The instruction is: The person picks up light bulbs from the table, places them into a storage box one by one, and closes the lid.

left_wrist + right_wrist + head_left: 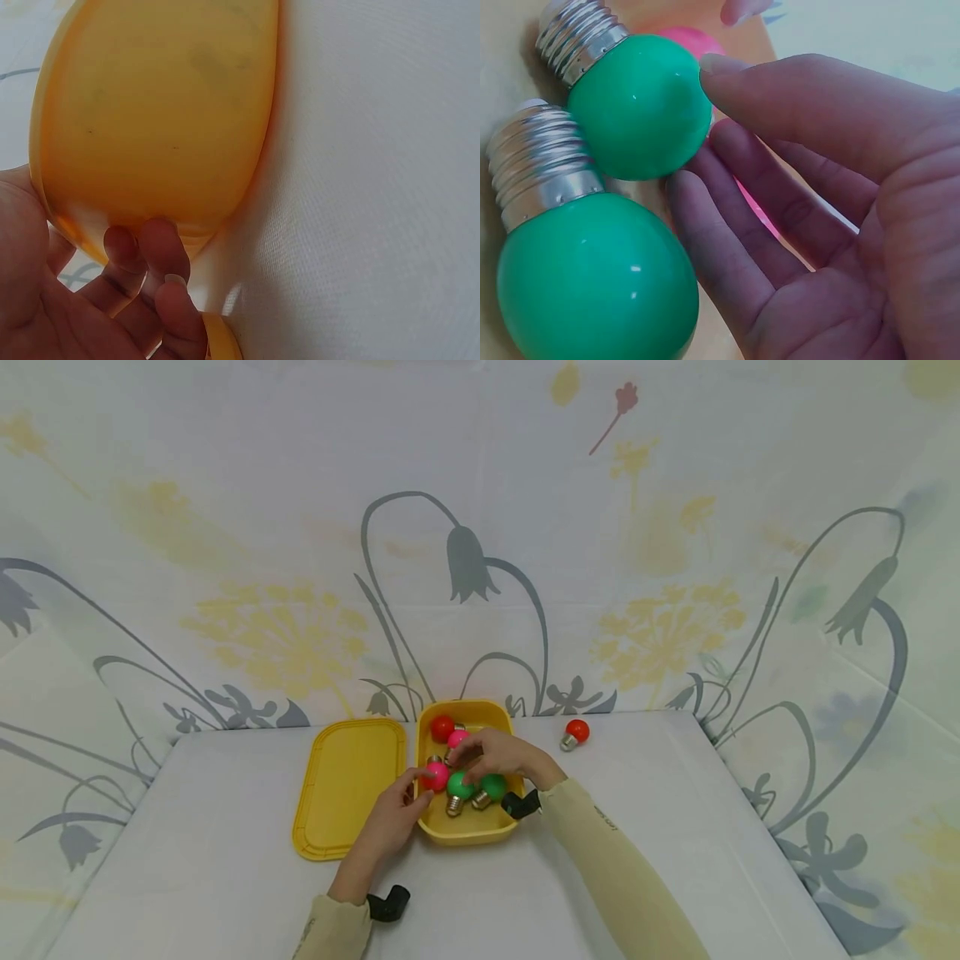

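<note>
A yellow plastic box holds several small round light bulbs with silver screw bases. Inside are a red bulb, a pink bulb and two green ones. My left hand grips the box's left wall, its fingers curled against the outside in the left wrist view. Over the box reaches my right hand. In the right wrist view its thumb and fingertips are at the edge of one green bulb, not closed round it. The other green bulb lies beside that one.
Left of the box, a flat yellow lid lies on the white tabletop. A single red bulb rests on the table to the right, near the back. Patterned cloth rises behind the table.
</note>
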Tool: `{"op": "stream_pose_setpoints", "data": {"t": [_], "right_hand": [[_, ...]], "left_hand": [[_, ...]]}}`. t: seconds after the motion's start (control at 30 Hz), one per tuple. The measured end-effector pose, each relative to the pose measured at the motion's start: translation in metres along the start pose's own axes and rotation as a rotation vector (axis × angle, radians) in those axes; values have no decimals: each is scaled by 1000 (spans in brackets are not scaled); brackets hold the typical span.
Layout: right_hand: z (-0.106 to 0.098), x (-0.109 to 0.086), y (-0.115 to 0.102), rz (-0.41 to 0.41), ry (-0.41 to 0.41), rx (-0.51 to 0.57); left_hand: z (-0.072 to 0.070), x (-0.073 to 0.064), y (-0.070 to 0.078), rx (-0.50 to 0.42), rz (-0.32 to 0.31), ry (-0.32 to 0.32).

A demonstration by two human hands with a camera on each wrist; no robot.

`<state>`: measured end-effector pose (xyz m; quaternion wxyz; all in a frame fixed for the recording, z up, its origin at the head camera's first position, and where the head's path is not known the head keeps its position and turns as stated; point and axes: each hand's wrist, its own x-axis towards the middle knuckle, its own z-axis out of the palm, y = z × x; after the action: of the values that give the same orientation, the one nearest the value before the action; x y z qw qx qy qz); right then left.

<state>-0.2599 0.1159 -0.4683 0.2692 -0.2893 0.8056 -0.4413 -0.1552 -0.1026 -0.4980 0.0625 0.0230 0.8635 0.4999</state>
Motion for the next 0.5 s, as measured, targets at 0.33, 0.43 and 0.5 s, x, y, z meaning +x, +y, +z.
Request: {"op": "stream_pose_setpoints", "data": {"t": [0.33, 0.43, 0.5], "right_hand": [[0, -1, 1, -2, 17, 44], [0, 0, 2, -31, 25, 39], [0, 0, 2, -48, 30, 33]], "left_hand": [[1, 0, -2, 10, 7, -3], [0, 0, -2, 9, 5, 1], [0, 0, -1, 5, 3, 1]]}}
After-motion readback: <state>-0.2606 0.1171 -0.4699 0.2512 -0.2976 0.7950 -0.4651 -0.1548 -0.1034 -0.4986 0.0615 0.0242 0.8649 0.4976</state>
